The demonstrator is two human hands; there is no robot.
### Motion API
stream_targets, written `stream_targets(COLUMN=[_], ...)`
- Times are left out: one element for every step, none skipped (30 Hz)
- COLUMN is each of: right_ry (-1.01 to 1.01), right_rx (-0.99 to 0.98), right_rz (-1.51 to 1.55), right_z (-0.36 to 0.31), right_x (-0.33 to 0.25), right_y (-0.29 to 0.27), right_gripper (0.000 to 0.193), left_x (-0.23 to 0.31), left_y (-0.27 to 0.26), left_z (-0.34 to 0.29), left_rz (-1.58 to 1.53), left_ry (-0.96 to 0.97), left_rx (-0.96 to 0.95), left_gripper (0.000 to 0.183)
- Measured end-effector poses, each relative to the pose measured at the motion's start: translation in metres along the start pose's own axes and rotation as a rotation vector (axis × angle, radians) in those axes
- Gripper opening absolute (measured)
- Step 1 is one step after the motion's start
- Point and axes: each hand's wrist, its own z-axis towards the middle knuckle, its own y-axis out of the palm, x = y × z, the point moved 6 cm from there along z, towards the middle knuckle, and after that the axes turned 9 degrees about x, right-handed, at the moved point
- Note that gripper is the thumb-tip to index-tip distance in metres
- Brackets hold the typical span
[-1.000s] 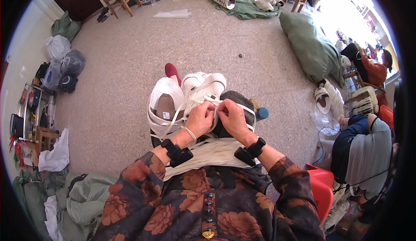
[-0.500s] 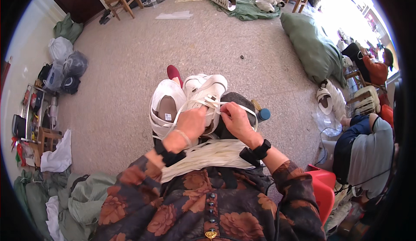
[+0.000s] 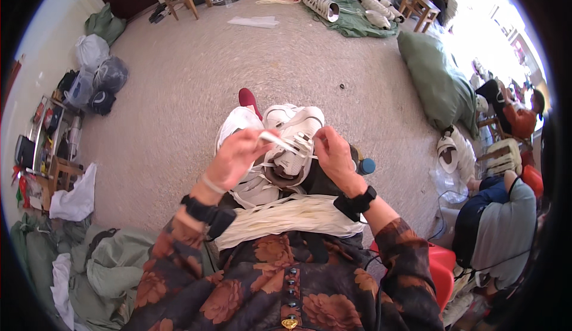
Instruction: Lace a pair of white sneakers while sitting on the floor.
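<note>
A white sneaker (image 3: 305,122) rests on my lap, toe pointing away, with white lacing across its front. My left hand (image 3: 237,157) is closed on a white shoelace (image 3: 279,141), stretched from the eyelets toward the left. At the sneaker's right side my right hand (image 3: 335,157) is pinched closed; a short stretch of lace reaches its fingertips, whose grip is partly hidden. More white shoes (image 3: 235,121) lie beside and beneath this one, partly covered by my left hand. A thick bundle of cream laces (image 3: 286,218) lies across my lap, nearer to me.
A blue-capped bottle (image 3: 366,166) stands right of my knee, a red plastic stool (image 3: 441,271) by my right elbow. A large green sack (image 3: 438,81) lies on the floor ahead right. Another person (image 3: 506,218) sits at the right. Bags (image 3: 110,75) line the left wall.
My left hand has moved left and away from the sneaker, drawing the lace out. My right hand has shifted slightly, staying by the eyelets. The view has turned a little to the left.
</note>
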Motion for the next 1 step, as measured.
stream_targets(right_ry=[0.263], right_rx=[-0.093], right_rz=[0.232], right_z=[-0.0059], right_x=[-0.0048], right_y=[-0.0005], right_gripper=[0.015], left_x=[-0.0076], left_y=[0.0041], left_z=[0.0151], left_rz=[-0.149], left_ry=[-0.001], left_rx=[-0.043], left_gripper=[0.022])
